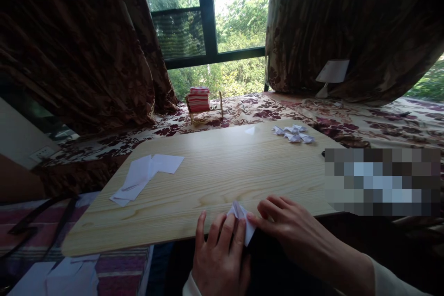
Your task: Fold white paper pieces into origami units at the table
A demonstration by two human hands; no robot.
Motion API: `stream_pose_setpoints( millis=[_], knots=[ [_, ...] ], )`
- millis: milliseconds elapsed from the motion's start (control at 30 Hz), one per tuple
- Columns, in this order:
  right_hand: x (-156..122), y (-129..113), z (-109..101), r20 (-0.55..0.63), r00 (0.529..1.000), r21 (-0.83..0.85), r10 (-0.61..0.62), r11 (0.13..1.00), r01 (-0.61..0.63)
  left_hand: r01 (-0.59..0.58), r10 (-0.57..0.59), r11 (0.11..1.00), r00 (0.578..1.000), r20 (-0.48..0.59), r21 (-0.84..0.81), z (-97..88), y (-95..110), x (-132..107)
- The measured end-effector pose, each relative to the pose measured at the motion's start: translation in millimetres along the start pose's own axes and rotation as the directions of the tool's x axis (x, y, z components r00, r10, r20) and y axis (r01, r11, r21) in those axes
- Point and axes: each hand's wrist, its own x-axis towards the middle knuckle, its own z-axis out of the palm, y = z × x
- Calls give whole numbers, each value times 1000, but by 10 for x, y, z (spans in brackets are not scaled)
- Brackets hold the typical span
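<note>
A small white piece of folded paper point(249, 235) lies at the near edge of the table, its lower corner jutting past the edge. My left hand point(220, 252) holds it down from the left, with index and middle fingertips on it and the other fingers spread over the wood. From the right, my right hand point(286, 217) grips the paper's side with thumb and forefinger, the remaining fingers curled. My fingers hide part of the folds. Several folded paper pieces point(294, 138) sit in a cluster at the far right of the table.
White paper sheets point(138, 173) lie on the left of the wooden table point(194, 171); more sheets point(71, 277) rest on striped cloth below. Beyond are a small stand with folded red-striped cloths point(199, 99), a white lamp point(333, 71), curtains and a window. A blurred patch covers the right side.
</note>
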Motion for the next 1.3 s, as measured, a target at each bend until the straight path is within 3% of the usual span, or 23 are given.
stream_pose_setpoints(
  millis=[133, 267, 400, 467, 600, 700, 933, 1133, 1200, 1300],
  knots=[
    [9, -69, 3, -4, 1000, -83, 24, 996, -24, -5, 2, 1000, 997, -72, -29, 49, -1, 9],
    [229, -86, 10, 20, 1000, -151, -1, 989, 4, -6, 4, 1000, 997, -71, -26, 21, -1, 16],
    [394, -22, -13, 67, 997, -145, -42, 988, 52, -32, 30, 999, 995, 96, 26, -74, -12, 20],
    [387, 4, -38, 88, 994, -124, -56, 990, 67, -38, 34, 999, 992, 124, 36, -86, -12, 15],
    [272, -1, -53, 77, 994, -98, -73, 992, 80, 12, -12, 1000, 1000, -11, 1, -6, 5, -16],
    [219, -17, -24, 54, 998, -58, -40, 997, 43, 3, -3, 1000, 1000, 3, 0, 33, -12, -53],
    [231, 3, 5, 67, 998, 61, 21, 998, -25, -43, 43, 994, 999, -1, -97, -118, -207, -80],
    [216, 9, 27, 70, 997, 91, 37, 995, -44, 11, 9, 996, 973, 229, -88, -148, -302, 233],
    [205, 5, 39, 76, 996, 94, 54, 994, -61, 14, 11, 995, 971, 240, -99, -161, -315, 283],
    [192, -7, 50, 81, 994, 92, 77, 992, -84, -16, 33, 994, 986, 161, -105, -191, -303, 214]
  ],
)
